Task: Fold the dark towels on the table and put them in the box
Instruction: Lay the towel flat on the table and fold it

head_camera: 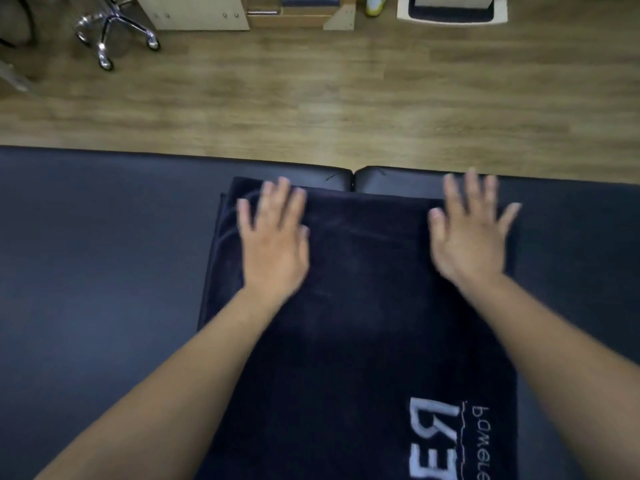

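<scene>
A dark towel (360, 306) with white lettering near its lower right lies spread on the black padded table (97, 254), reaching almost to the far edge. My left hand (273, 237) lies flat on the towel's far left part, fingers straight and spread. My right hand (471, 230) lies flat on the towel's far right part, fingers spread as well. Neither hand grips the cloth. A second layer of dark fabric shows along the towel's left edge. No box is in view.
Beyond the table's far edge is wooden floor (311, 98). A chrome swivel-chair base (114, 29) stands at the far left. Light wooden furniture (207, 12) and a pale frame with a dark cushion (450, 8) line the top of the view.
</scene>
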